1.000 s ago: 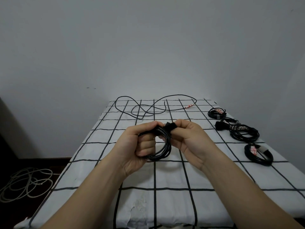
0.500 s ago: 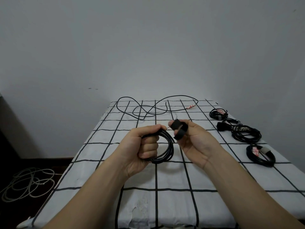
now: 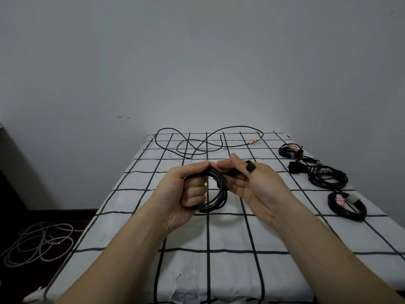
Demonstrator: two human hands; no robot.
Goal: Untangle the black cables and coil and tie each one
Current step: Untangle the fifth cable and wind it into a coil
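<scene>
My left hand grips a coiled black cable above the middle of the table, its fingers curled through the loops. My right hand meets the coil from the right, palm up. Its fingers pinch a black strap that runs to the top of the coil. A loose black cable lies spread out at the far end of the table. Along the right edge lie three tied coils: a far one, a middle one and a near one.
The table carries a white cloth with a black grid; its left edge drops to a dark floor. A pale cable lies heaped on the floor at the left. A plain wall stands right behind the table.
My right hand drew away from the coil with the strap, then came back against its right side. My left hand has kept its grip on the coil.
</scene>
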